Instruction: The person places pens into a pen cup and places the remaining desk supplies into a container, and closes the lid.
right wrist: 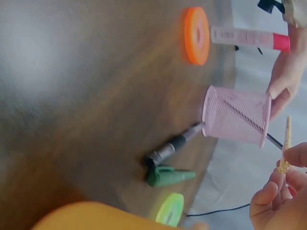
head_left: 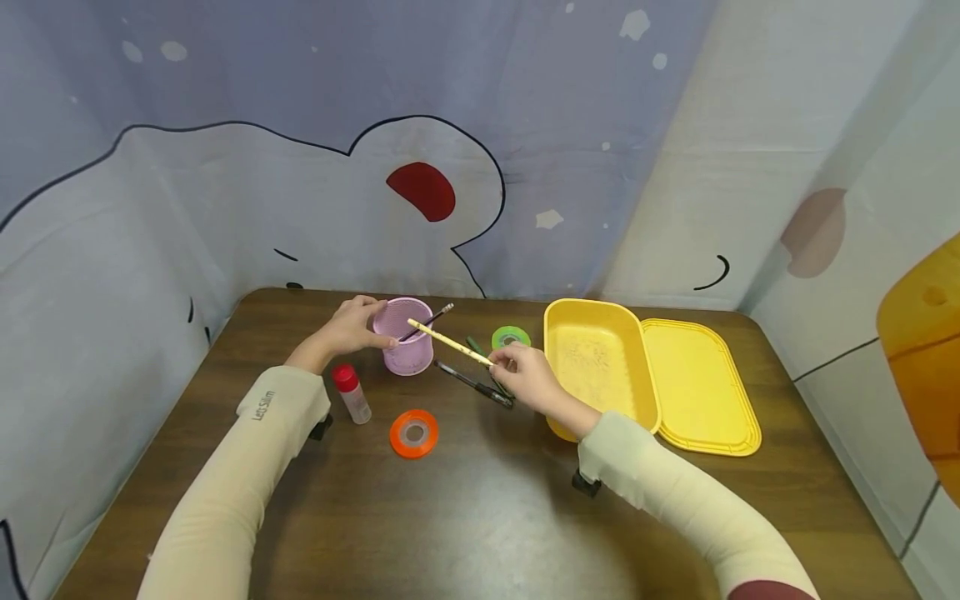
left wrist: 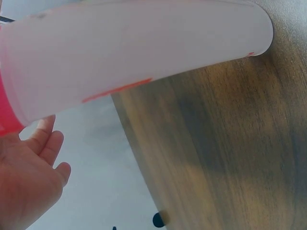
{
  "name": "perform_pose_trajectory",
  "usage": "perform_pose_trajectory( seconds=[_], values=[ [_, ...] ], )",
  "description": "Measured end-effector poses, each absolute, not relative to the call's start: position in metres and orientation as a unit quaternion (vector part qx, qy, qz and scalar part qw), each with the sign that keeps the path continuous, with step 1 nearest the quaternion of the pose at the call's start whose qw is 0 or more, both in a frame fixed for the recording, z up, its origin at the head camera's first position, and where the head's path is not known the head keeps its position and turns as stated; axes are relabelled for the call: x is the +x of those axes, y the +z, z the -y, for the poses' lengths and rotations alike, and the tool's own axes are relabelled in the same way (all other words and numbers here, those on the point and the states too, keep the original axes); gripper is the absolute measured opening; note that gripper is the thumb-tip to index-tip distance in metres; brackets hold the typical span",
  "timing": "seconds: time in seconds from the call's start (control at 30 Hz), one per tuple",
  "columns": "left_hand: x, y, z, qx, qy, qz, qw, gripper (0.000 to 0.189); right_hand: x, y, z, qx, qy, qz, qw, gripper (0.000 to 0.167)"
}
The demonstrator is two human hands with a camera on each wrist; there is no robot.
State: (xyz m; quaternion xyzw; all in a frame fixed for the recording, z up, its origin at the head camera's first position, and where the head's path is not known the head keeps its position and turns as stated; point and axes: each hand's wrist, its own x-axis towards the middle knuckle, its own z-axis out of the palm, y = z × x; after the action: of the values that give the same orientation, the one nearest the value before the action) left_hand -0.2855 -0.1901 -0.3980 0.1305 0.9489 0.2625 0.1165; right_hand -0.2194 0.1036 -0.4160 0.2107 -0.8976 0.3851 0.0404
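My left hand holds the rim of a pink mesh pen cup, thumb on the near side and fingers behind. A dark pencil with an eraser end leans in the cup, its top sticking out to the right. Between thumb and fingers, my right hand pinches a yellow patterned pencil; its far end is over the cup's opening. In the right wrist view the cup stands beside that pencil. The left wrist view shows my left hand partly behind a white bottle.
The red-capped bottle stands near my left wrist. An orange tape roll lies in front of the cup. A black pen, a green pen and a green tape roll lie between cup and yellow box. Its lid is at right.
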Motion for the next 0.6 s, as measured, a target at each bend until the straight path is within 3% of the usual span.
perform_pose_trajectory(
  seconds=[0.6],
  values=[
    [-0.286, -0.398, 0.190, 0.137, 0.262, -0.948, 0.115, 0.081, -0.252, -0.393, -0.099, 0.212, 0.305, 0.928, 0.035, 0.016]
  ],
)
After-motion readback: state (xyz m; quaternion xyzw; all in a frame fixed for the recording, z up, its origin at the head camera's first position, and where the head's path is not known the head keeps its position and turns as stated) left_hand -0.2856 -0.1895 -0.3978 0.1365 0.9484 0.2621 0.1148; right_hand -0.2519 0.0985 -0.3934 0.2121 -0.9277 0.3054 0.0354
